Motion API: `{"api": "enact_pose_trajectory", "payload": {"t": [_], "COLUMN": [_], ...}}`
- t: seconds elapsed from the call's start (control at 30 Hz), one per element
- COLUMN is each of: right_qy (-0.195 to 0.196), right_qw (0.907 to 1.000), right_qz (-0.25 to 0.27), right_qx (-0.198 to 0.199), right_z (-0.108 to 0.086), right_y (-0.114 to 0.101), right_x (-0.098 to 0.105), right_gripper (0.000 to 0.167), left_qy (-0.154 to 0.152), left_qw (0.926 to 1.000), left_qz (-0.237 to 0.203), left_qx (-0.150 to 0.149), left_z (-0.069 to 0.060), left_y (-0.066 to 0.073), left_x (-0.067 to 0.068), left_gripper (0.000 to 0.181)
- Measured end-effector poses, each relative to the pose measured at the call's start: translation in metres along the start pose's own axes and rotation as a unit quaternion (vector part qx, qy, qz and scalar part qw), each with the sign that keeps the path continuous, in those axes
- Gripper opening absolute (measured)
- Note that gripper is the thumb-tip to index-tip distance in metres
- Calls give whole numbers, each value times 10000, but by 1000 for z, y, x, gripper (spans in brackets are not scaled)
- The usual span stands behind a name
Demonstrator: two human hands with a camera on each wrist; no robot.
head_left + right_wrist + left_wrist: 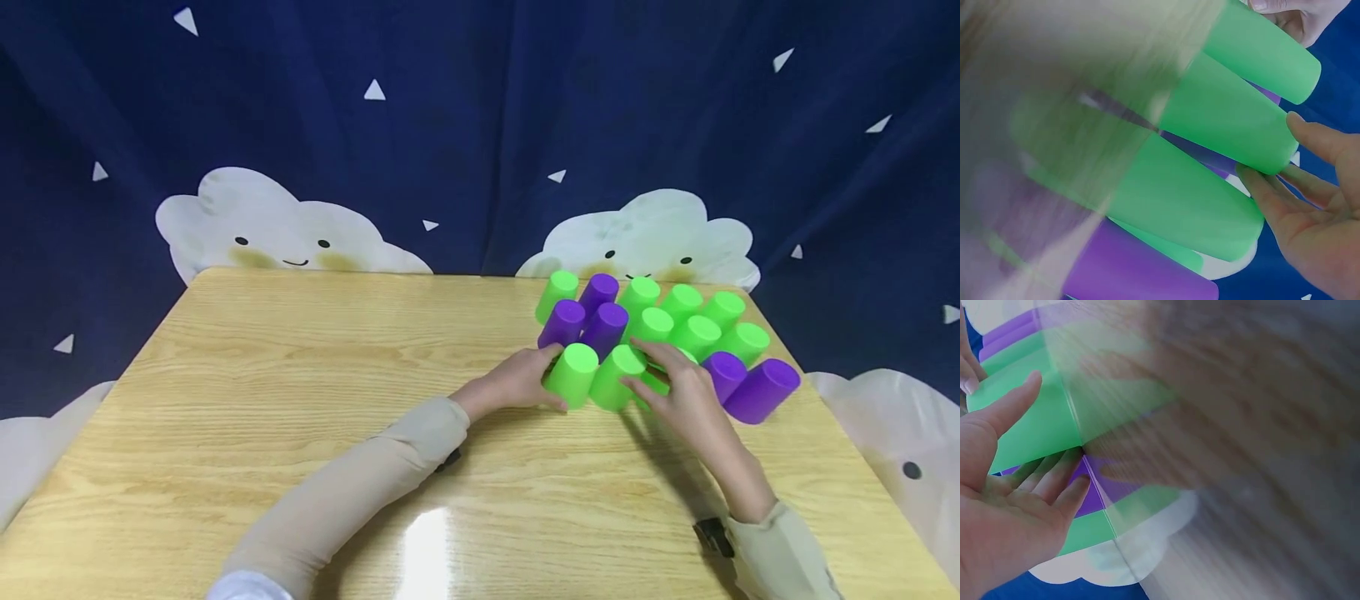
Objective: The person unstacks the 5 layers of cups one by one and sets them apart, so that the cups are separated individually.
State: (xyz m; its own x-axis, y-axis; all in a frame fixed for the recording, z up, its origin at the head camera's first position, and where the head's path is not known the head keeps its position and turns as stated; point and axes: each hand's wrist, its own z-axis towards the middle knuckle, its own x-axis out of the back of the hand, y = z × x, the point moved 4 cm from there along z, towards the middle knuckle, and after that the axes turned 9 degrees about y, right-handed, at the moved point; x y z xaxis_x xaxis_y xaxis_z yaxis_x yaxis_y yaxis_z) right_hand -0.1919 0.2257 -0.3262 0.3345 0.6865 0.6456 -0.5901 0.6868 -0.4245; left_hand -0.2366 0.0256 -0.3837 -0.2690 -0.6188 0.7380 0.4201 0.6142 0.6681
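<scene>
Green and purple cups stand upside down in close rows at the table's right side. In the head view my left hand (521, 380) holds the leftmost green cup (574, 377) of the near row, thumb low in front and fingers behind. The left wrist view shows that thumb (1019, 403) over the cup's green side. My right hand (688, 398) pinches the neighbouring green cup (617, 382) near its raised base, thumb and fingers (1266, 194) on opposite sides. A third green cup (1188, 200) stands beside those fingers, mostly hidden by the hand in the head view.
Two purple cups (763, 392) end the near row on the right. Behind stand more cups, such as a purple cup (562, 323) and a green cup (557, 296). The wooden table (300, 358) extends left, and a dark blue curtain (450, 125) hangs behind it.
</scene>
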Motion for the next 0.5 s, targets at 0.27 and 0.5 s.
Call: {"api": "enact_pose_trajectory", "payload": {"t": [0.27, 0.5], "right_qy": [380, 576], "right_qw": [9981, 9875], "right_qz": [432, 1040], "right_qx": [216, 1033], "right_z": [27, 75], "right_y": [-43, -107], "right_x": [20, -6], "right_gripper": [56, 60], "left_qy": [315, 1179], "left_qw": [9984, 9926], "left_qz": [-474, 160], "left_qx": [-33, 227], "left_z": [-34, -79], "left_y": [0, -26], "left_x": [40, 112], "left_gripper": [73, 76]}}
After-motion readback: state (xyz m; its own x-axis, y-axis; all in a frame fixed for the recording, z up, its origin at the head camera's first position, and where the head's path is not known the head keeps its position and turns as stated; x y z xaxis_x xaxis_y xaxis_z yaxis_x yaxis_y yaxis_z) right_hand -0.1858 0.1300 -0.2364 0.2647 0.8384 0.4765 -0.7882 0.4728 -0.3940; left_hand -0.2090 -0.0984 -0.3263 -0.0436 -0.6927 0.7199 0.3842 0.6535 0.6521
